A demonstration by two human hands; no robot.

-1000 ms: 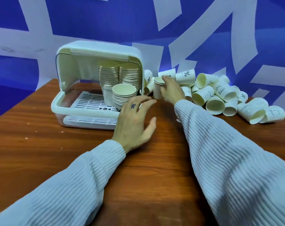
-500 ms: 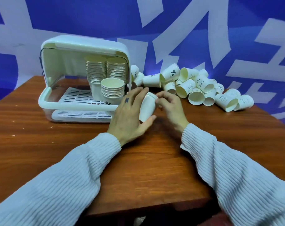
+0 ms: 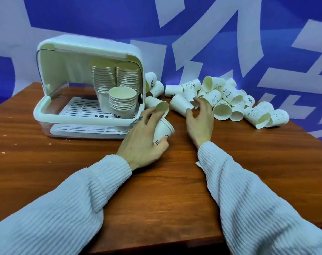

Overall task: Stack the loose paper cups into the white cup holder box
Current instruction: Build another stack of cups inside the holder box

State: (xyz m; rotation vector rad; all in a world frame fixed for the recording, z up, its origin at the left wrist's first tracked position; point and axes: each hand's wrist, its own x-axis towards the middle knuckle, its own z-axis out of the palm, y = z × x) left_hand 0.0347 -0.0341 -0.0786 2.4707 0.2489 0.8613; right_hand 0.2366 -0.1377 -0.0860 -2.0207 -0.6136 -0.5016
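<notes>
Your left hand (image 3: 143, 142) now grips the cup (image 3: 163, 130) alone; your right hand (image 3: 199, 118) has let go and reaches, fingers apart, for the pile (image 3: 224, 100): another cup comes next.

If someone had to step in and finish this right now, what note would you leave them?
Left hand: grips a paper cup tilted above the table, just right of the white box.
Right hand: fingers spread, reaching at the loose cups; nothing clearly gripped.
Done: two tall stacks and a short stack stand inside the box.
Left: put the held cup on a stack, then work through the pile lying on the table.
</notes>
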